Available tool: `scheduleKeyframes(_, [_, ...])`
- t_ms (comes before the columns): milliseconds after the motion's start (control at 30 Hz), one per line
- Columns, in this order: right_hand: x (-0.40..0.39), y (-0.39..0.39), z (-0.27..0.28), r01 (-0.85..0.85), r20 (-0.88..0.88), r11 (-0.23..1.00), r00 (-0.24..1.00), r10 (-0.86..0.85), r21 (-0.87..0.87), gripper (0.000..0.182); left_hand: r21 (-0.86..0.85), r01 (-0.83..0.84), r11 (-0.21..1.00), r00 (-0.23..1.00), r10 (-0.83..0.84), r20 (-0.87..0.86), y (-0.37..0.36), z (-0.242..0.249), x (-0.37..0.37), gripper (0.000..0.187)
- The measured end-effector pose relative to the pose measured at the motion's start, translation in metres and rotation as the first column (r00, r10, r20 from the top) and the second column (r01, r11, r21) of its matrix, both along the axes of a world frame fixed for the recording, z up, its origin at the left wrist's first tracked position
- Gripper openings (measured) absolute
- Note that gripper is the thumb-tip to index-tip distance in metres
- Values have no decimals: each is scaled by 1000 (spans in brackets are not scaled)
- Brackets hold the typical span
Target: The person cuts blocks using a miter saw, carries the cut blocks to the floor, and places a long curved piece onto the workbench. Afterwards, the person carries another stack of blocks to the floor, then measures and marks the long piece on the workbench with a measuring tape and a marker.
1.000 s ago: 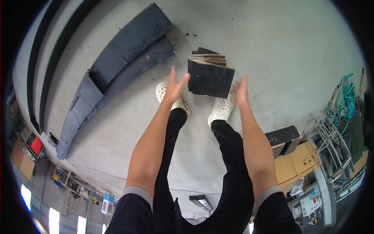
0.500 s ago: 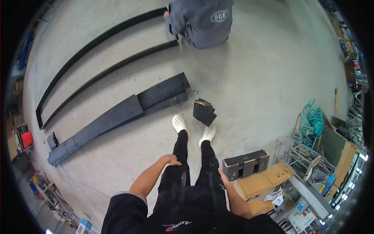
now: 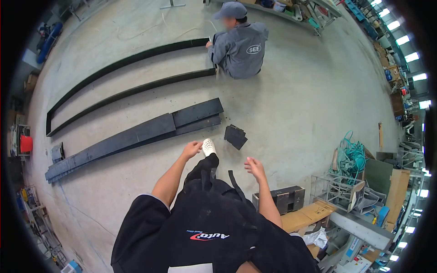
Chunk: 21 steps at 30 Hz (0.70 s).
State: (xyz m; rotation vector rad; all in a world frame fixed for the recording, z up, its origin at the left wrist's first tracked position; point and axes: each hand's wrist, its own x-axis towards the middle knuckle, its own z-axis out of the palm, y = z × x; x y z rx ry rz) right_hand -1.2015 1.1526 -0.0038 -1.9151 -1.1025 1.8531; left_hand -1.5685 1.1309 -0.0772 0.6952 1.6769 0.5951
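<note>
My left hand [image 3: 193,149] hangs in front of me with its fingers loosely bent and apart, nothing visible in it. In the view it lies beside my white shoe [image 3: 209,147]. My right hand [image 3: 255,167], fingers spread, is empty too. Beyond it on the floor lies a small pile of short black boards [image 3: 235,137]. Long black boards [image 3: 136,135] lie overlapping on the floor, ahead and to the left. Farther off, a long narrow black frame [image 3: 150,53] stands on its edges.
A co-worker in a grey jacket [image 3: 241,50] crouches at the frame's right end, one hand on it. To my right are a black box [image 3: 291,200], flattened cardboard [image 3: 309,215], a metal rack [image 3: 337,189] and tangled green hose [image 3: 350,157]. A shelf [image 3: 282,9] stands at the back.
Both my hands have come up off my thighs and forward. My view has tilted up, showing the co-worker's head and the back shelf. The boards appear unmoved.
</note>
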Motion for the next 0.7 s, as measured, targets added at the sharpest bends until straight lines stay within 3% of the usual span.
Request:
scheduleKeyframes(100, [31, -38, -5, 138, 7, 989, 990, -138, 57, 61, -81, 60, 995, 986, -72, -151, -68, -18, -29, 49])
scheduleKeyframes(200, [85, -111, -56, 416, -64, 909, 907, -415, -5, 55, -172, -50, 984, 992, 29, -122, -144, -24, -30, 52])
scheduleKeyframes(233, [99, -143, -73, 487, -49, 872, 871, -489, -42, 54, -194, -21, 981, 994, -1, -110, -170, -33, -29, 51])
scheduleKeyframes(267, [105, -180, -78, 580, -21, 813, 813, -582, -55, 51, -219, 123, 968, 968, -166, -190, -195, -37, -27, 52])
scheduleKeyframes(300, [122, -228, -123, 681, -4, 726, 729, -684, -95, 49, -152, 244, 958, 873, -286, -396, -223, -47, -23, 55])
scheduleKeyframes(333, [145, -279, -161, 645, 40, 756, 763, -645, -113, 42, -190, 183, 965, 875, -248, -415, -243, -59, -25, 59])
scheduleKeyframes(367, [124, -315, -128, 854, 139, 494, 515, -846, -161, 31, -121, 140, 983, 908, -176, -380, -266, -69, -33, 59])
scheduleKeyframes(400, [148, -372, -179, 801, 104, 554, 585, -804, -225, 28, -47, 96, 994, 934, -106, -341, -274, -72, -42, 60])
scheduleKeyframes(433, [140, -379, -173, 796, 87, 562, 591, -802, -226, 28, -35, 90, 995, 931, -97, -352, -267, -60, -49, 60])
scheduleKeyframes(500, [116, -434, -127, 706, 230, 651, 707, -669, -278, 38, -216, 217, 952, 829, -296, -475, -269, -17, -60, 58])
scheduleKeyframes(567, [99, -481, -130, 653, 300, 688, 757, -581, -317, 44, -266, 257, 929, 808, -357, -469, -260, 16, -73, 55])
scheduleKeyframes(600, [98, -507, -168, 706, 249, 595, 699, -670, -383, 47, -301, 302, 905, 788, -414, -456, -257, 27, -75, 52])
scheduleKeyframes(633, [94, -514, -192, 739, 199, 503, 631, -750, -448, 49, -255, 237, 937, 808, -336, -485, -254, 26, -78, 48])
scheduleKeyframes(700, [66, -481, -143, 701, 141, 572, 676, -723, -427, 51, -205, 224, 953, 826, -298, -480, -245, 19, -77, 49])
